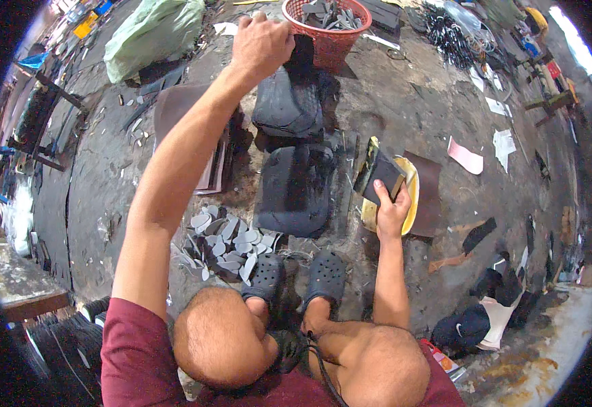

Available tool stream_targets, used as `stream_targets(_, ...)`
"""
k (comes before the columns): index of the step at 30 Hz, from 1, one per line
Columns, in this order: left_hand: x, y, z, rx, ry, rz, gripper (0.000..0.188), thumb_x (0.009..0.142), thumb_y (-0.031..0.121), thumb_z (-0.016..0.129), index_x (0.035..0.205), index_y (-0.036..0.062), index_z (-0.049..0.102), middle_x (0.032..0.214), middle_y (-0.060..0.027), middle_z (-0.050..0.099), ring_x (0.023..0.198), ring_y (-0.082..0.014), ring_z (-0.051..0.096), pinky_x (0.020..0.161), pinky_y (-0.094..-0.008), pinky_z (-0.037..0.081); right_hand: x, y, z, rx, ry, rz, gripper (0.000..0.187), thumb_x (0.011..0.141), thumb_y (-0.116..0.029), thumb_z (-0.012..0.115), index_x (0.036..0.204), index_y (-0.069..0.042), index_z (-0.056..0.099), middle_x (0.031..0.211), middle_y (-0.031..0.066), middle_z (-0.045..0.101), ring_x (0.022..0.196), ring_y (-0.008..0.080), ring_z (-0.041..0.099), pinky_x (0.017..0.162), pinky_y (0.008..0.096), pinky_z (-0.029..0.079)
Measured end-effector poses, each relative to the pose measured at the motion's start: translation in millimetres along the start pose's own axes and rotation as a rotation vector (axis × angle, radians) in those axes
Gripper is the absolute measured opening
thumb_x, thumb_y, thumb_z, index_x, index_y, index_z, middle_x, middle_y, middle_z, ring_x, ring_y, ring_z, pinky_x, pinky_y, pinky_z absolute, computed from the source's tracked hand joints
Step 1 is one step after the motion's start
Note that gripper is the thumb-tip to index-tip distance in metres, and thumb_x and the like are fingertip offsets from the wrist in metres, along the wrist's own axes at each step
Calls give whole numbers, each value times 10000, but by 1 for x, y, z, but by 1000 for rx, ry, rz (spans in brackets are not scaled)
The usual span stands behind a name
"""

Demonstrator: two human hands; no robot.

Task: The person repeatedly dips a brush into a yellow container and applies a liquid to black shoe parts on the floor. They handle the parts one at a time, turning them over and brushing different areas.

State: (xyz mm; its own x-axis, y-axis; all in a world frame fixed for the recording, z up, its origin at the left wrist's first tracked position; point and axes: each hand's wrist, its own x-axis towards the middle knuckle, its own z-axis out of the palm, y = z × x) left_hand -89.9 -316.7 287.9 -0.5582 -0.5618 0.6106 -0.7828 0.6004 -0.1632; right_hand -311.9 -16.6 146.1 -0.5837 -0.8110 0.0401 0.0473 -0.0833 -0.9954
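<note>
My left hand (262,47) is stretched far out beside the red plastic basket (330,47), its fingers curled closed. Whatever they hold, if anything, is hidden. Grey cut pieces (330,15) fill the basket. In my right hand (392,214) is a dark rectangular block (380,172) with yellowish smears, thumb on its near edge. It is over a yellow-rimmed shallow container (411,200), which lies on a brown sheet (427,203). Between my hands are two dark padded blocks, one nearer (292,193) and one farther (287,105). Grey oval pieces (231,244) are heaped at the near left.
My feet in dark clogs (325,275) rest on the dark floor. Brown sheets (177,112) are stacked left of the padded blocks. A pale green plastic bag (153,41) lies far left. Pink scrap (465,156) and a dark cap (457,330) are on the right.
</note>
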Motion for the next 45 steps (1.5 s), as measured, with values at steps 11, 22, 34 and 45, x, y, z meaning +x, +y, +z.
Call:
stream_targets(11, -140, 95, 151, 59, -508, 228, 118, 834, 216, 665, 878, 140, 743, 964, -52, 715, 1104, -278, 605, 933, -464, 452, 4, -22, -37, -64, 99, -44, 335, 909, -70, 719, 1225, 2, 639, 1116, 47, 691, 1011, 147, 630, 912, 302, 481)
stream_targets(22, -254, 147, 44, -646, -505, -123, 440, 733, 155, 782, 1153, 108, 661, 1139, -104, 681, 1081, -331, 620, 922, -457, 491, 9, -45, -102, -743, 239, 2, 245, 863, -183, 759, 981, 14, 675, 810, 123, 685, 788, 249, 663, 764, 391, 501)
stream_targets(34, -376, 149, 23, -618, -611, 111, 644, 806, 131, 736, 1394, -16, 517, 1506, -175, 481, 1428, -313, 429, 1171, -400, 381, 26, 15, -61, -1472, -18, 68, 487, 847, -159, 684, 1299, -78, 523, 916, 266, 717, 849, 428, 718, 785, 558, 565)
stream_targets(45, -385, 152, 14, -592, -537, 9, 578, 805, 24, 656, 1370, -9, 541, 1446, -199, 539, 1381, -333, 485, 1180, -441, 367, -10, -95, -160, -1472, -308, 42, 476, 842, -225, 733, 1293, -121, 624, 1041, 166, 743, 973, 370, 715, 876, 486, 540)
